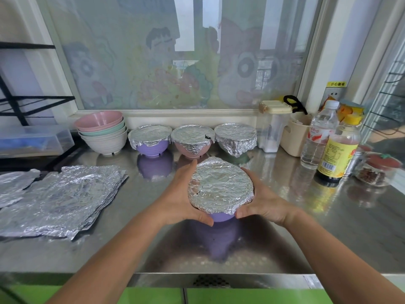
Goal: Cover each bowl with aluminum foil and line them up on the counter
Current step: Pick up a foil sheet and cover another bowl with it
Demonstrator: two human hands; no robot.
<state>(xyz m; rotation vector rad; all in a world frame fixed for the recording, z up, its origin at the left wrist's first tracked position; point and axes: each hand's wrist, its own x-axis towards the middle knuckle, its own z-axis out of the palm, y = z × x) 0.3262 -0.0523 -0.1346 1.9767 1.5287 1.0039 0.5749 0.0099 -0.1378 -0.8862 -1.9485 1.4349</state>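
A purple bowl [221, 216] topped with crinkled foil [219, 185] sits between my hands at the middle of the steel counter [328, 227]. My left hand [184, 198] cups its left side and my right hand [263, 200] cups its right side, fingers curled around the foil edge. Behind it, three foil-covered bowls stand in a row by the window: a purple one [151, 139], a pink one [192, 140] and one fully wrapped [235, 138]. A stack of uncovered bowls [103, 132] stands left of the row. Loose foil sheets [59, 198] lie at the left.
At the right stand a water bottle [317, 134], a yellow-labelled sauce bottle [338, 150], a cream container [294, 134], a lidded clear box [271, 126] and a glass jar [377, 170]. A clear plastic box [32, 139] and a black rack [13, 102] are at the far left.
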